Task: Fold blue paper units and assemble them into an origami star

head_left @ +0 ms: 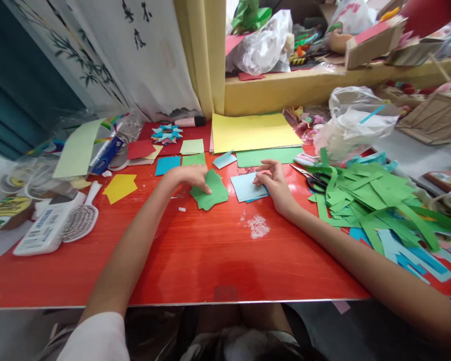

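My left hand point(192, 178) is closed on a fanned stack of green paper squares point(215, 191), its thumb on top and its other fingers partly hidden. Light blue paper squares point(244, 187) lie on the table to the right, with darker blue showing underneath. Over their right edge, my right hand point(273, 181) is loosely curled, fingers apart and fingertips at the top sheet. A small folded light blue paper point(224, 159) rests behind, between the two hands.
Scissors point(315, 179) and a heap of green paper strips point(376, 193) lie at right. Yellow sheets point(255, 131) and a folded paper ring point(167, 134) are at the back. A hairbrush point(79, 220) lies left. White crumbs point(258, 226) dot the red table point(195, 260).
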Available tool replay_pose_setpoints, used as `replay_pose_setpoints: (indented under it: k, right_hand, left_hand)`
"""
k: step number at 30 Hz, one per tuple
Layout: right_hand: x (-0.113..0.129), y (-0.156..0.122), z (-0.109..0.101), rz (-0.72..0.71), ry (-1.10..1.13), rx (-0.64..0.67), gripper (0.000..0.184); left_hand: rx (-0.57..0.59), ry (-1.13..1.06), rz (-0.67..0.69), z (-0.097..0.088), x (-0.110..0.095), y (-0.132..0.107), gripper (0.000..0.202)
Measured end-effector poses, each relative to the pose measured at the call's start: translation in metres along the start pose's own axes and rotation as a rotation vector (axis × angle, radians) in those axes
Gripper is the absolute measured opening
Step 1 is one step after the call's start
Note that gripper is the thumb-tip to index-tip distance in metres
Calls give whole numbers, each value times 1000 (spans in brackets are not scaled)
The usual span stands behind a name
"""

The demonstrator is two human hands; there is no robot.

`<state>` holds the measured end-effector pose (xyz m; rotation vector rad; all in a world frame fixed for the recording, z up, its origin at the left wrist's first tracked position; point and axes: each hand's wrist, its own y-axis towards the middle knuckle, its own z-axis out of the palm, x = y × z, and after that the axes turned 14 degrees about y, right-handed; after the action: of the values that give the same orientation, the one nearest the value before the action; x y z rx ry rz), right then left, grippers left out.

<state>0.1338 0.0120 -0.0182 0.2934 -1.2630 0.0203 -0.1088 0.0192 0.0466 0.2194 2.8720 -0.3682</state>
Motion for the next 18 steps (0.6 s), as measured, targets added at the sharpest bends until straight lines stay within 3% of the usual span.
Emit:
replay_pose_setpoints:
  k: [3, 4, 10, 14, 18]
  right_hand:
    - [0, 0, 0, -5, -11, 3, 30]
    - [0, -1, 0, -7, -14, 5, 30]
    - [2, -2, 1, -24, 0, 28, 35]
    - [8, -7, 3, -64, -16, 162, 39]
    - [9, -9, 6, -66, -15, 286, 47]
  left_hand:
    - [196, 130, -41, -3, -6, -1, 41]
    - [188, 110, -54, -3, -8, -1, 40]
    - [86, 22, -82, -13, -21, -10, 37]
    - [-28, -10, 75, -26, -40, -27, 55]
    - [-234, -154, 301, -19, -66, -34, 55]
